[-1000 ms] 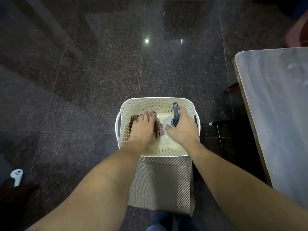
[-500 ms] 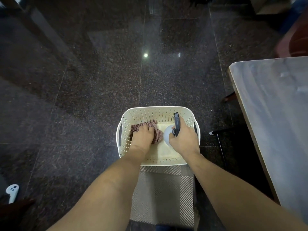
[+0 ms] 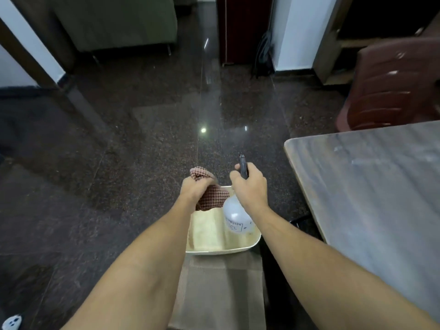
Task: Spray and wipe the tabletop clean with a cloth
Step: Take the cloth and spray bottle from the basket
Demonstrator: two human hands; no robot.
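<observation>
Only illegible label (image 3: 234, 225) on spray bottle (image 3: 232, 209)

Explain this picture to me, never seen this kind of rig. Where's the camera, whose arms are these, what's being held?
There is no robot here. A person wears one wide-angle camera on the head, looking forward and down, so the two bare arms are the person's own. The left hand grips a red checked cloth. The right hand grips the dark trigger head of a white spray bottle. Both are over a cream basket, which stands on a grey mat on the dark stone floor. The table to be cleaned is on the right. Its top shows a few pale smudges, and neither hand is over it yet. A maroon chair stands behind it.
</observation>
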